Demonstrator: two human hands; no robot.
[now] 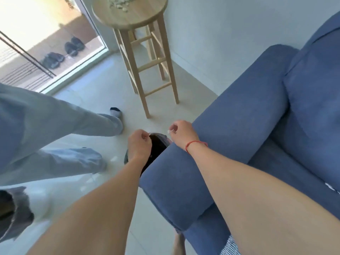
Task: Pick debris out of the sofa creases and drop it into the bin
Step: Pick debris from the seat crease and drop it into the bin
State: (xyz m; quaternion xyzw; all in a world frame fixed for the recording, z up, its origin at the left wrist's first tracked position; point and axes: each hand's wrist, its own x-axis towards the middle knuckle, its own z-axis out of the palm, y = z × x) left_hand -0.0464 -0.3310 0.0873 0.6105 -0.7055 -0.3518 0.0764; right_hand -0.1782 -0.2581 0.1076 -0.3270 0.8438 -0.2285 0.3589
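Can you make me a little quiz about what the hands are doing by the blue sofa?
1. True or false: the right hand pinches a small white scrap.
2. What sits on the floor beside the sofa arm, under the left hand?
A. a bin with a dark inside
B. a red bucket
C. a cardboard box
3. Fill in: small pale bits lie on top of the wooden ____.

Key: 1 true; 2 A; 3 stool.

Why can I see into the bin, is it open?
Open. The bin shows a dark inside with no lid over it, beside the sofa armrest. The left hand pinches its rim.
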